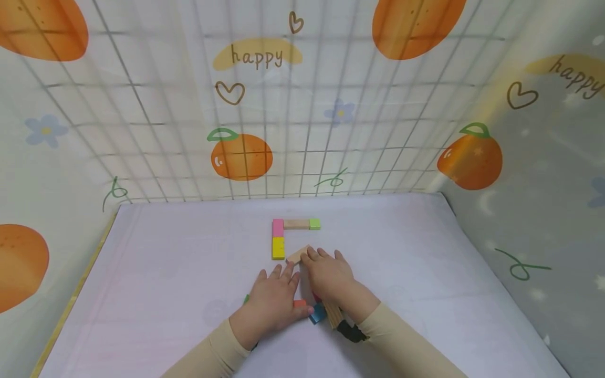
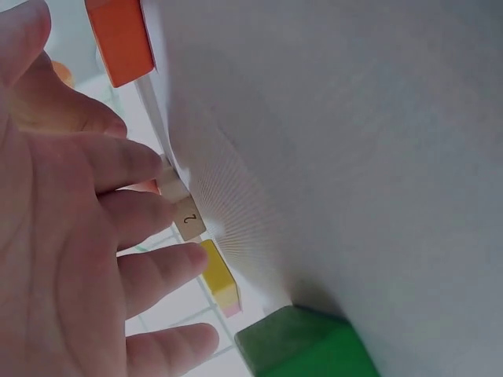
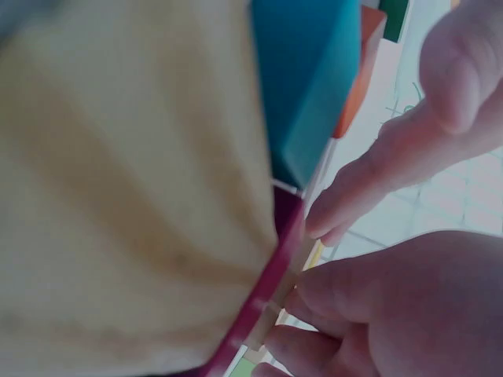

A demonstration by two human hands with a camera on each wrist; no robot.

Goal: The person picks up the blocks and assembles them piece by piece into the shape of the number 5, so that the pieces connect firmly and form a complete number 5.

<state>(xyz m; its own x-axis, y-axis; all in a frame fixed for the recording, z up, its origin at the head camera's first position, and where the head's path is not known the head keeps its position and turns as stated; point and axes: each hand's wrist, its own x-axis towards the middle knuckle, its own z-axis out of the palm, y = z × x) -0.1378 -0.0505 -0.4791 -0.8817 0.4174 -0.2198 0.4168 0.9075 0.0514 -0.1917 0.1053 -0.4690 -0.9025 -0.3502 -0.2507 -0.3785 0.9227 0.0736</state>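
Note:
A plain wooden block [image 1: 298, 255] lies slantwise on the table, its near end marked with a 2 in the left wrist view. My right hand [image 1: 331, 275] holds its far right end between thumb and fingers. From the near side, my left hand [image 1: 271, 302] reaches to the other end, fingers spread and nearly straight, with fingertips right at the block. Just beyond is an L-shaped row: a yellow block [image 1: 278, 248], a pink block [image 1: 278, 228], another wooden block [image 1: 296, 224] and a light green block [image 1: 315, 224].
Beneath and beside my wrists sit a blue block [image 1: 318, 313], an orange block [image 1: 300, 303], a green block [image 2: 310, 345], a maroon block [image 3: 255, 302] and a large wooden piece [image 1: 333, 315]. A dark item [image 1: 352, 332] lies by the right sleeve. Printed curtains enclose the white table [image 1: 189, 247].

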